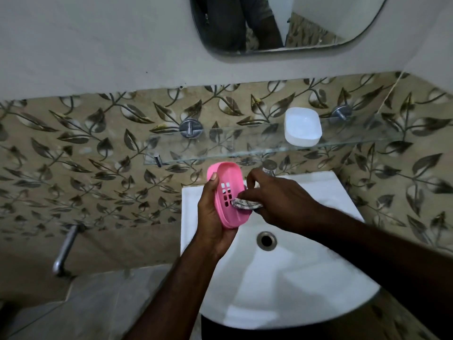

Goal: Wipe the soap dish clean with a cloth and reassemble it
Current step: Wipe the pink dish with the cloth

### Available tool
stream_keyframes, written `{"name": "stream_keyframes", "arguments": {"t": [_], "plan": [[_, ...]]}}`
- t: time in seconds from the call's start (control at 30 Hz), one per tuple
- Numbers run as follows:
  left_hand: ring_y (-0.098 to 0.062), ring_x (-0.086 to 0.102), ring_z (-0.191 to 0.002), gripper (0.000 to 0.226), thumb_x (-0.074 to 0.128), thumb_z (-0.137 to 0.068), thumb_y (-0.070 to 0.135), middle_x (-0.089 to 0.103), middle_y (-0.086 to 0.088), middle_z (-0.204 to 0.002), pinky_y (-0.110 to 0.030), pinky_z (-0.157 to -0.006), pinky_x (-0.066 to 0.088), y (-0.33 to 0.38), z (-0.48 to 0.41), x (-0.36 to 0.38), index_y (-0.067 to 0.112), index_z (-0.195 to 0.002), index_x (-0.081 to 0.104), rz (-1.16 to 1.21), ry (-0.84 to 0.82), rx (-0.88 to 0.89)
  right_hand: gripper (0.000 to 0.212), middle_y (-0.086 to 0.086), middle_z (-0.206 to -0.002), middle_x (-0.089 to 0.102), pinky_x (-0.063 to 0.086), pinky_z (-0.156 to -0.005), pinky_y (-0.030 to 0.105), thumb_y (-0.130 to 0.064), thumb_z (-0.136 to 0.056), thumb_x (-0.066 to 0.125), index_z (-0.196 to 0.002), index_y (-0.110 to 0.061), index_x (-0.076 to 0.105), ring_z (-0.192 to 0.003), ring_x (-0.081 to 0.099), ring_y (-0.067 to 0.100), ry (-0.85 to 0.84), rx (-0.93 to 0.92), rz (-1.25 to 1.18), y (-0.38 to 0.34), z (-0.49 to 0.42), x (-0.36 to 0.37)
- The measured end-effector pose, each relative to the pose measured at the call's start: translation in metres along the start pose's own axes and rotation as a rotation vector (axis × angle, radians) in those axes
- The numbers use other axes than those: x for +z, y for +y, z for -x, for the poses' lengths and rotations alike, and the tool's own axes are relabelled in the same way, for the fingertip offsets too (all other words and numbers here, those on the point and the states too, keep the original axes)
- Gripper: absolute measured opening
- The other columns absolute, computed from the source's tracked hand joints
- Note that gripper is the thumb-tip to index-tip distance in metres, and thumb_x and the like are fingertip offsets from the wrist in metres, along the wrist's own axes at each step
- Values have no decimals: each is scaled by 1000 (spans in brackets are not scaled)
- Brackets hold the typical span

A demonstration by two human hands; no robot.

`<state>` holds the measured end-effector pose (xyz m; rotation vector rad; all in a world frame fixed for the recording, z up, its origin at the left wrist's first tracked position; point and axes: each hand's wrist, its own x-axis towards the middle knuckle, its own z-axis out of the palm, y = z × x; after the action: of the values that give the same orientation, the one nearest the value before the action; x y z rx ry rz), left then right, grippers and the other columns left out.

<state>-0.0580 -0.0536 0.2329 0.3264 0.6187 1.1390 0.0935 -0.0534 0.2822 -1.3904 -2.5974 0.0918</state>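
Observation:
My left hand [212,217] grips the pink slotted soap dish tray [226,190] from below and the left, thumb on its upper rim, holding it tilted above the white sink [289,278]. My right hand [277,200] pinches a small grey patterned cloth [245,204] and presses it onto the tray's lower right part. The white soap dish base [302,130] sits apart on the glass shelf [220,146], up and to the right of my hands.
The sink drain [266,240] lies just below my hands. A chrome tap [269,166] is partly hidden behind my right hand. A mirror [282,25] hangs above the shelf. A chrome pipe [65,251] sticks out of the tiled wall at the left.

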Motion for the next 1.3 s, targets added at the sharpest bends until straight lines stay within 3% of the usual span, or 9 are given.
{"name": "stream_keyframes", "arguments": {"t": [0.2,0.3,0.47,0.7,0.8,0.93,1.07,1.17,1.3], "plan": [[-25,66,-74,55,58,-76,51,66,-15,-83,-35,-71,55,3,-1,3,3,-102,66,-9,44,19,38,-2,-102,58,42,-59,26,-34,-83,44,-112,-31,68,-79,62,22,61,-22,-227,-19,9,14],[-25,64,-75,65,62,-72,58,64,-14,-85,-36,-74,50,2,-3,-6,4,-107,65,-34,52,-15,36,-5,-105,58,36,-62,23,-24,-83,54,-114,-35,67,-87,62,20,-99,-43,-251,-16,14,14],[-30,70,-91,69,50,-77,61,71,-20,-100,-44,-89,53,-4,-2,0,1,-102,73,-17,-39,-20,32,-3,-101,60,50,-63,36,-22,-78,66,-108,-32,69,-85,64,27,160,118,-154,-10,-9,9],[-26,68,-75,74,52,-76,68,67,-16,-85,-36,-70,55,3,-7,-5,4,-111,65,-66,-11,-34,30,-6,-97,58,47,-65,30,-17,-80,63,-104,-32,70,-86,63,20,-9,-12,-240,-17,11,20],[-31,71,-84,70,41,-87,65,72,-20,-95,-42,-77,57,0,-4,2,4,-105,70,-63,-24,-50,24,-3,-93,61,45,-64,29,-19,-78,64,-99,-27,71,-82,63,20,172,129,-286,-11,0,17],[-31,67,-102,67,42,-91,62,67,-18,-119,-45,-95,51,-2,-3,2,7,-121,66,-7,-25,-63,14,-3,-84,71,49,-68,15,-12,-81,74,-92,-18,67,-78,67,10,452,500,-862,-5,-15,3],[-36,62,-108,69,44,-91,58,61,-23,-127,-50,-103,42,3,-6,-5,3,-129,59,35,-3,-69,29,13,-98,74,57,-83,43,2,-80,72,-105,-8,62,-89,70,28,334,551,-1503,-2,-2,2],[-37,66,-100,65,44,-90,55,66,-24,-117,-47,-91,50,4,-5,-6,2,-123,64,25,11,-102,29,9,-91,71,56,-74,29,-2,-74,79,-94,-17,65,-80,68,12,158,465,-1138,-9,13,13],[-31,70,-79,64,48,-84,55,70,-20,-91,-38,-76,57,-6,-2,-8,0,-110,69,21,29,-114,20,3,-80,69,47,-63,15,-7,-73,75,-80,-24,69,-69,63,2,245,451,-831,-41,26,30]]}}
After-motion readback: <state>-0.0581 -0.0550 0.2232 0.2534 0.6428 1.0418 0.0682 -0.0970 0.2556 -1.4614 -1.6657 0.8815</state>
